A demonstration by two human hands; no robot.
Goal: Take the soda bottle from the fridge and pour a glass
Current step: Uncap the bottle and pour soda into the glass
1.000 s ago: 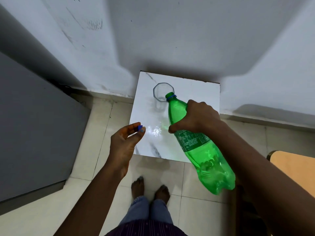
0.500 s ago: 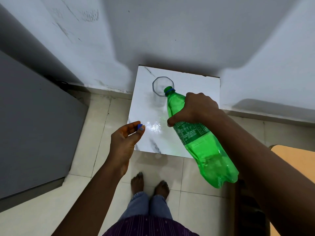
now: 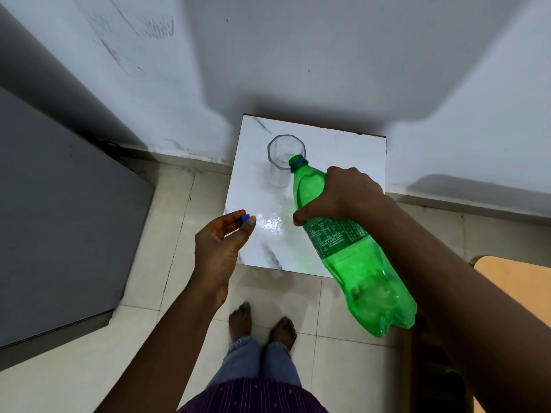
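My right hand grips the upper part of a green plastic soda bottle. The bottle is uncapped and tilted, base raised toward me, its mouth at the right rim of a clear faceted glass. The glass stands upright on a small white marble-patterned table against the wall. Whether liquid is flowing into the glass I cannot tell. My left hand hovers at the table's front left corner, pinching the small blue bottle cap between thumb and fingertips.
A grey fridge fills the left side, its door closed. A tan wooden surface juts in at the right edge. Beige floor tiles lie below, with my bare feet in front of the table. White walls meet behind the table.
The bottle has tipped further, its base rising and its mouth shifting left to the glass rim. My left hand has stayed in place with the cap.
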